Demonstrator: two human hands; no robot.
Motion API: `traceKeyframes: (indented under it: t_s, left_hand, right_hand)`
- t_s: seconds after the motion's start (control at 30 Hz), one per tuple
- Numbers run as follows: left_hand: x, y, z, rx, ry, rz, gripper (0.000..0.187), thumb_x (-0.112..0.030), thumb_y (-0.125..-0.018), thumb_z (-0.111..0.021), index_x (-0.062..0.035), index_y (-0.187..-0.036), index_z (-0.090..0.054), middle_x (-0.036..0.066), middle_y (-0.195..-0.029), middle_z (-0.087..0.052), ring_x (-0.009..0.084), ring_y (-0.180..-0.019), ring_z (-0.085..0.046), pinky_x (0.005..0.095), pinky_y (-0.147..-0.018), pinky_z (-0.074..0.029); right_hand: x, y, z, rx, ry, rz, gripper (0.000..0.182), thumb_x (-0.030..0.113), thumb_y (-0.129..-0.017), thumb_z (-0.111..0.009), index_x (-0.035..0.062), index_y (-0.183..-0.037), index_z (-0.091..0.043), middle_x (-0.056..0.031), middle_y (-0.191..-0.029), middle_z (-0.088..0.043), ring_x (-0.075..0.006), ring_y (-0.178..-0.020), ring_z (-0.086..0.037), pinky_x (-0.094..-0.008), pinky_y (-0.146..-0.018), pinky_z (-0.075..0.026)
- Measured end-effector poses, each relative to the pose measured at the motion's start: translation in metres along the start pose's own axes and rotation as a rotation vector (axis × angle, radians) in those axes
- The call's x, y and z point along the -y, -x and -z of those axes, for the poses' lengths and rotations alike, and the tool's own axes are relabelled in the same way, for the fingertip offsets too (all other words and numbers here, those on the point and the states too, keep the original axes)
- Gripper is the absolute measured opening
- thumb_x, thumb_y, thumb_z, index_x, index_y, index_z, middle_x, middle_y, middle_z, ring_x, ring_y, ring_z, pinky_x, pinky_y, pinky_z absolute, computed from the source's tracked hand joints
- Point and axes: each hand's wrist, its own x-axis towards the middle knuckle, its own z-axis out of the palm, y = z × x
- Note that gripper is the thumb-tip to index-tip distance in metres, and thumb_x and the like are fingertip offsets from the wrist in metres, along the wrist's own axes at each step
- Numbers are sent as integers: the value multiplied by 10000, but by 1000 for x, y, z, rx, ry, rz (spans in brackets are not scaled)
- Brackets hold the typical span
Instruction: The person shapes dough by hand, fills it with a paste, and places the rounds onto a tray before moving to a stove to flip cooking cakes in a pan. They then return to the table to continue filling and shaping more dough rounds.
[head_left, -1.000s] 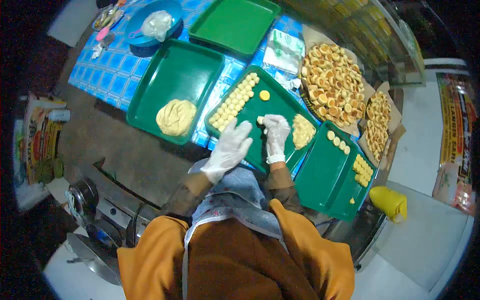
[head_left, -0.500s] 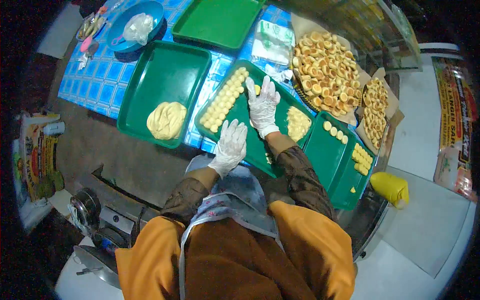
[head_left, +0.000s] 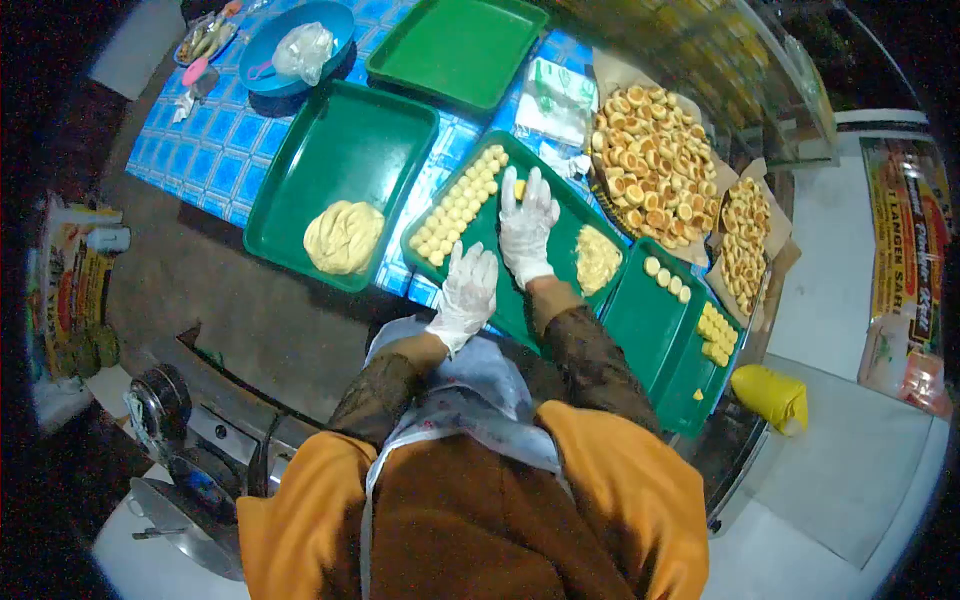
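Observation:
Both my hands wear thin clear-white gloves. My left hand (head_left: 467,298) lies palm down over the near side of a green tray (head_left: 515,320), fingers stretched out, just beside rows of small dough balls (head_left: 457,208). My right hand (head_left: 528,228) is flat over the middle of the same tray with its fingers apart. A small yellow piece (head_left: 519,188) shows between its fingertips. What lies under either palm is hidden. To the right of my right hand sits a lump of pale, crumbly-looking filling (head_left: 598,260).
Left, a green tray (head_left: 262,215) holds a large dough lump (head_left: 343,238). Another tray (head_left: 640,330) at right carries flat dough rounds (head_left: 716,335). Behind are browned pastries (head_left: 655,165), a blue basin (head_left: 262,50), a green tray (head_left: 455,50) and a yellow bag (head_left: 770,398).
The whole view has shifted slightly, with the trays appearing a little lower and to the right. Both hands keep nearly the same place over the tray, fingers still stretched out.

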Motion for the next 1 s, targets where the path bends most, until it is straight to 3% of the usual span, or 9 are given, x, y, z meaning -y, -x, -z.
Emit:
traceKeyframes:
  t_s: [0.17,0.2,0.23,0.3,0.33,0.47,0.57,0.9,1.0]
  left_hand:
    - [-1,2,1,-8,38,19,545,-85,-755,-652,38,-1277,-553,185,-1315,-572,399,-1302,-469,604,-1155,-277]
    - [-2,-1,3,83,16,50,556,-139,-805,-658,37,-1317,-533,185,-1340,-557,442,-1346,-413,627,-1146,-266]
    - [-8,-8,12,97,-34,34,571,-168,-822,-659,36,-1337,-520,183,-1355,-548,459,-1362,-383,638,-1141,-260]
    - [-21,-24,26,126,-133,-5,604,-225,-856,-661,32,-1377,-493,179,-1386,-529,493,-1393,-324,662,-1132,-248]
    - [-24,-28,25,201,-159,-47,691,-359,-889,-658,-4,-1445,-450,176,-1443,-487,530,-1426,-233,691,-1115,-242]
    - [-26,-25,15,360,-36,-13,816,-449,-841,-716,-45,-1490,-431,173,-1556,-383,518,-1444,-230,678,-1143,-209]
    - [-22,-25,12,358,-106,-92,700,-470,-902,-634,-83,-1464,-478,171,-1510,-437,520,-1428,-247,706,-1122,-219]
    - [-26,-32,8,352,-140,-109,629,-425,-917,-635,-118,-1452,-510,137,-1470,-507,535,-1420,-258,714,-1136,-168]
    - [-24,-26,6,275,-53,-63,633,-415,-910,-645,-113,-1449,-510,126,-1464,-521,533,-1424,-248,715,-1135,-167]
  right_hand:
    - [-17,-8,51,108,-368,-268,625,65,-813,-592,142,-1431,-527,-240,-1393,-489,-416,-1260,-443,-531,-997,-342]
    - [-22,7,58,-54,-387,-303,592,26,-784,-597,119,-1369,-588,-247,-1343,-517,-441,-1236,-444,-544,-1013,-342]
    - [-32,32,50,107,-321,-338,671,87,-761,-637,154,-1421,-539,-243,-1439,-431,-441,-1303,-385,-587,-1057,-275]
    - [-36,74,54,307,-241,-225,644,96,-766,-642,203,-1396,-566,-250,-1451,-421,-465,-1310,-376,-597,-1068,-272]
    - [-37,84,59,333,-224,-154,636,101,-772,-644,233,-1389,-572,-257,-1460,-417,-474,-1319,-369,-600,-1069,-275]
    - [-39,96,83,488,-127,-54,651,103,-789,-643,296,-1405,-553,-291,-1510,-363,-500,-1353,-358,-613,-1042,-325]
    - [-46,101,85,522,-122,-56,720,101,-798,-645,314,-1466,-482,-299,-1535,-325,-511,-1355,-366,-625,-1026,-349]
    - [-57,86,77,654,-233,-144,706,88,-840,-588,295,-1498,-438,-323,-1538,-301,-527,-1377,-343,-656,-1049,-345]
    - [-58,81,66,498,-171,-19,689,88,-844,-572,305,-1488,-458,-320,-1541,-301,-525,-1368,-346,-633,-1045,-341]
